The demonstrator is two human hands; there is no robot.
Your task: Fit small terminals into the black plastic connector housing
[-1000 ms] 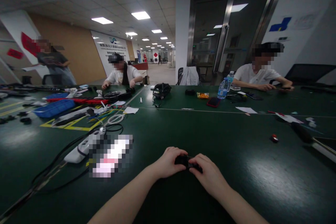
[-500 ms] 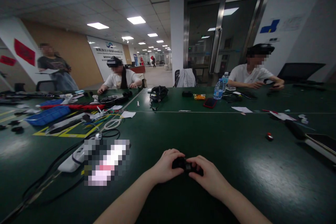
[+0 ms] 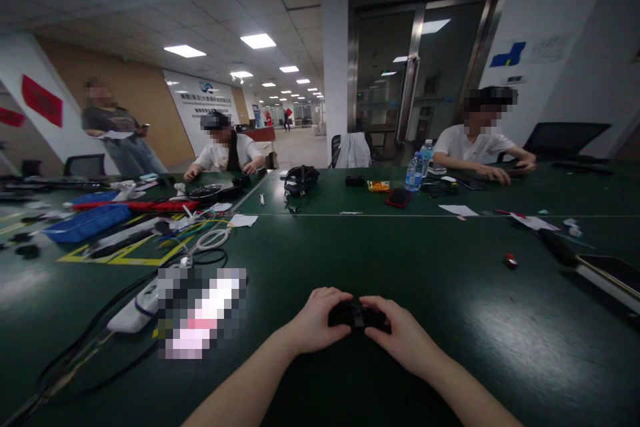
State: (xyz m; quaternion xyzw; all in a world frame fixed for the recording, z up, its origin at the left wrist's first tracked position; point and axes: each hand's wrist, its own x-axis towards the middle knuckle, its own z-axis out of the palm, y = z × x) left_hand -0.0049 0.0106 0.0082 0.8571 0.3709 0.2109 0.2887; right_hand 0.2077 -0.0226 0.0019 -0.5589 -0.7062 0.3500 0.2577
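Observation:
Between my two hands, low over the near part of the green table (image 3: 380,253), is a small black object (image 3: 358,315); its exact kind is too dark to make out. My left hand (image 3: 320,321) is closed on its left end, thumb on the near side and fingers on the far side. On the right end, my right hand (image 3: 395,330) grips it the same way. Only the middle of the object shows; my fingers and thumbs cover its ends.
Left of my hands lie a blurred-out bright screen (image 3: 203,313), a white power strip (image 3: 133,310) with cables and a blue tray (image 3: 90,221). A small red item (image 3: 510,261) is at right. Farther back are water bottles (image 3: 415,172) and a black headset (image 3: 301,180). Two people sit opposite.
My right fingers have straightened and shifted slightly along the black object, and both hands still hold it. The seated person at right lowered a hand to the table; the standing person moved right.

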